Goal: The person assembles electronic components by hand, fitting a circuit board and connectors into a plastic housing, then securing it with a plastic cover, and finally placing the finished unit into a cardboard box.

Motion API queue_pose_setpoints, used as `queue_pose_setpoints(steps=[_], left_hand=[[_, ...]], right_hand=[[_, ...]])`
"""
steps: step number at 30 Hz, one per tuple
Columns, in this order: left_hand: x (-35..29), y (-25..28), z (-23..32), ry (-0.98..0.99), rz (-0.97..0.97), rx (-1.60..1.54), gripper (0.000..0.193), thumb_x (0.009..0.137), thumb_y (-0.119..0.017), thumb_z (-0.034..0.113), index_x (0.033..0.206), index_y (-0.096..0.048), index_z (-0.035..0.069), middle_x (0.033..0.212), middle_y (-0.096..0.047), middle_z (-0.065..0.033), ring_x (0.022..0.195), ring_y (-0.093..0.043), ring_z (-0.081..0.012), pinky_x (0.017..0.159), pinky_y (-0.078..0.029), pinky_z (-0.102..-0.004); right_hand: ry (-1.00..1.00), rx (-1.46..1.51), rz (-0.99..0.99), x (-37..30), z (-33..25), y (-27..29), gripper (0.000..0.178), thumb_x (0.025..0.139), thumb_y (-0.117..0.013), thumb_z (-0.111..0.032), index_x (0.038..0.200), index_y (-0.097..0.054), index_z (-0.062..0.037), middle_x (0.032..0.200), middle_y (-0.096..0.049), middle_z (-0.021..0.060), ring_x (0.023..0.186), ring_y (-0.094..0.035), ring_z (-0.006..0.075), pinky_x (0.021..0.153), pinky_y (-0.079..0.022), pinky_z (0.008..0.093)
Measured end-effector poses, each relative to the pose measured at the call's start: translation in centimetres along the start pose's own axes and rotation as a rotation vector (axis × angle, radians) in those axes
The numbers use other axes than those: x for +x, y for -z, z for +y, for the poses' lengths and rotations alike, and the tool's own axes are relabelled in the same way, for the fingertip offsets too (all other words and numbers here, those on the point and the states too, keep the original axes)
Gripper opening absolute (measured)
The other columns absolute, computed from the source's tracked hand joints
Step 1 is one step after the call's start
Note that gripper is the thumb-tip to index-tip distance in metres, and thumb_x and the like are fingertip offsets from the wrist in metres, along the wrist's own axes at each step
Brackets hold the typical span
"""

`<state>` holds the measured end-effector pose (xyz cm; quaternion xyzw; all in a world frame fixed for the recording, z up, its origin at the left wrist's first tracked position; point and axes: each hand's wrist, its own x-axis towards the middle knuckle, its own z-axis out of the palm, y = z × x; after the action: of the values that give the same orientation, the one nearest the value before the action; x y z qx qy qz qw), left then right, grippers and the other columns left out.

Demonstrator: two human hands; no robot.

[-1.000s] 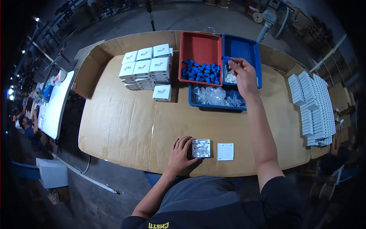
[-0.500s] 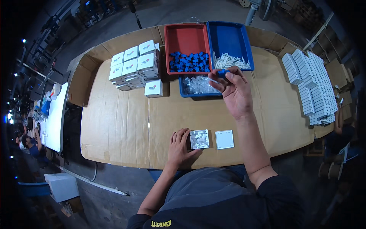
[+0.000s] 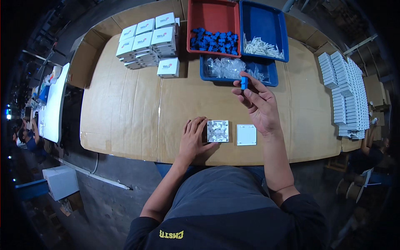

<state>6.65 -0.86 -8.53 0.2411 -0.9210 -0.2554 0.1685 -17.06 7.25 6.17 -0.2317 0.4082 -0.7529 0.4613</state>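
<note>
My right hand (image 3: 263,106), raised over the table on the near side of the bins, pinches a small blue plastic adapter (image 3: 244,83) upright between thumb and fingers. On the cardboard tabletop, my left hand (image 3: 194,135) grips a square white plastic box base (image 3: 218,131) by its left side, thumb along the near edge. The base lies open, and its inside looks pale and shiny, with details too small to make out. Just right of it lies a flat square white cover (image 3: 246,134), touched by neither hand.
At the back stand a red bin (image 3: 213,16) of blue adapters, a blue bin (image 3: 262,21) of small white parts and a lower blue tray (image 3: 210,74) of clear plastic bags. White boxes (image 3: 143,41) are stacked at left, more white pieces (image 3: 343,96) at right. Cardboard walls edge the table.
My right hand has drawn back from the bins with the blue adapter, which now stands upright in the fingers. The left hand stays at the box base. The whole view has shifted.
</note>
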Motion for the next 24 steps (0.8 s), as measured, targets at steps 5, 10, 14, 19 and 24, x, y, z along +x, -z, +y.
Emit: queue_pose_setpoints(steps=[5,10,14,19,24], left_hand=[[-0.4,-0.2,-0.1,0.012,0.003,-0.005,0.09,0.074,-0.083,0.052,0.146,-0.05,0.008,0.144,-0.051,-0.0117,0.138,-0.046,-0.0305,0.123,-0.028,-0.0501],[-0.2,0.0,-0.1,0.018,0.005,-0.01,0.09,0.075,-0.082,0.053,0.147,-0.049,0.009,0.144,-0.05,-0.0117,0.139,-0.045,-0.03,0.123,-0.027,-0.0498],[-0.3,-0.3,-0.4,0.027,-0.019,-0.004,0.092,0.076,-0.08,0.054,0.149,-0.047,0.009,0.145,-0.05,-0.0124,0.14,-0.045,-0.0299,0.124,-0.025,-0.0497],[-0.5,-0.3,-0.5,0.041,-0.008,-0.003,0.093,0.077,-0.08,0.056,0.149,-0.046,0.008,0.144,-0.05,-0.0131,0.141,-0.044,-0.0301,0.125,-0.025,-0.0495],[-0.6,-0.5,-0.6,0.05,0.028,-0.038,0.094,0.075,-0.081,0.054,0.149,-0.047,0.007,0.147,-0.049,-0.0136,0.142,-0.043,-0.0298,0.124,-0.025,-0.0499]], right_hand=[[-0.074,-0.144,0.043,-1.1,0.7,-0.2,0.046,0.1,-0.066,-0.004,0.144,-0.056,-0.0018,0.119,-0.07,0.0134,0.106,-0.072,0.0224,0.091,-0.06,0.0294],[-0.018,-0.37,-0.069,-1.3,2.4,1.2,0.044,0.095,-0.071,0.0,0.138,-0.06,0.0007,0.109,-0.07,0.0097,0.098,-0.071,0.0168,0.085,-0.061,0.0321],[0.043,-0.595,-0.078,-1.2,6.0,3.2,0.042,0.091,-0.075,0.002,0.132,-0.065,0.0014,0.115,-0.069,0.0083,0.101,-0.068,0.0154,0.09,-0.06,0.0315],[-0.034,-0.891,-0.095,-2.5,10.3,4.6,0.041,0.088,-0.078,0.0,0.128,-0.068,-0.0009,0.119,-0.069,0.0083,0.102,-0.07,0.0167,0.091,-0.058,0.0321],[0.039,-1.18,-0.165,-3.1,11.4,4.5,0.042,0.083,-0.083,-0.012,0.122,-0.07,-0.0016,0.114,-0.07,0.0102,0.097,-0.071,0.0232,0.085,-0.057,0.0343]])
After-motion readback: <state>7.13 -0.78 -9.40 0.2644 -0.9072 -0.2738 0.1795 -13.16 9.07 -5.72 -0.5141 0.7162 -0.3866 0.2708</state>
